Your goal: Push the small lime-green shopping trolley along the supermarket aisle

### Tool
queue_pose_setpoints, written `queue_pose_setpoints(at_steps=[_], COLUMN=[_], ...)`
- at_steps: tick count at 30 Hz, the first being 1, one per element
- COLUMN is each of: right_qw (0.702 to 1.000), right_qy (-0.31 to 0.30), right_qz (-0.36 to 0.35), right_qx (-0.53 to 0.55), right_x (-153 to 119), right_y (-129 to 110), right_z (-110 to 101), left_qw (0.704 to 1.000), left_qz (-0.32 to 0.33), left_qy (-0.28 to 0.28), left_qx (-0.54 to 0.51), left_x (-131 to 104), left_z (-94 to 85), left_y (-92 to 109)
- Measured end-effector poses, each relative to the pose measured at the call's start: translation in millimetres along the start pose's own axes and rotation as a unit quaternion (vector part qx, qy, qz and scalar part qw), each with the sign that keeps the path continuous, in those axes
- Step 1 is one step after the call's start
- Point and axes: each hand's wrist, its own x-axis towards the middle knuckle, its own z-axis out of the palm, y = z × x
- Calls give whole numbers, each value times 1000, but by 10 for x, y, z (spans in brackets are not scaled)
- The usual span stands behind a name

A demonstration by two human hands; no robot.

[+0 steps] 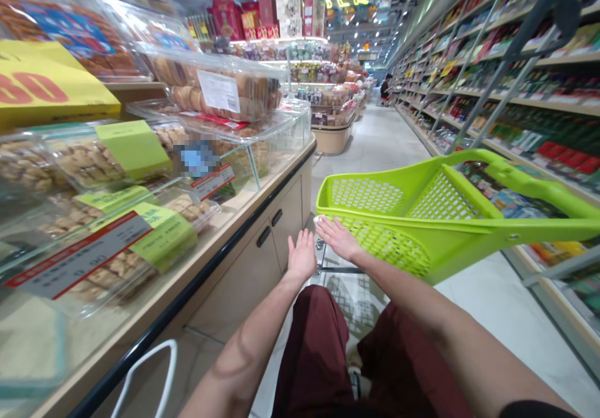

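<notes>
My left hand [302, 253] is stretched forward with its fingers apart, between the display counter and the cart, and nothing shows in it. My right hand [338, 238] reaches out flat, fingers extended, beside the near corner of a bright green shopping cart [450, 230]. A small white patch shows at its fingertips; I cannot tell what it is, or whether the hand touches the cart. The cart's basket has perforated walls and a flap inside. To the left, clear plastic boxes of baked snacks [220, 87] stand on the glass-edged display counter [281, 187].
Price labels [84, 255] and a yellow sign [51, 84] line the counter. A white loop [166, 368] hangs at lower left. Stocked shelves [515, 93] run along the right. The tiled aisle [375, 130] leads away, with a person [385, 90] crouching far off.
</notes>
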Motion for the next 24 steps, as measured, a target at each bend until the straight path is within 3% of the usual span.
queue_pose_setpoints(at_steps=[2,5,12,14,17,21,24], right_qw=[999,998,993,991,995,995,994], right_qy=[32,22,-96,-113,-76,0,-14], right_qz=[25,48,45,37,37,94,104], right_qx=[6,25,56,56,52,32,29], right_x=[81,107,-328,-401,-364,-218,-262], right_y=[91,182,-37,-85,-31,176,233], right_z=[-133,-207,134,141,-34,-345,-361], left_qw=[1000,1000,999,999,999,999,999], left_qz=[-13,-4,17,19,9,1,17], left_qy=[1,17,-15,-22,-17,-1,8], left_qx=[3,-11,-36,-37,-38,-37,-32], left_x=[17,42,-10,-23,-10,22,2], left_z=[-4,-22,-9,5,11,-15,-27], left_y=[26,119,249,248,264,354,448])
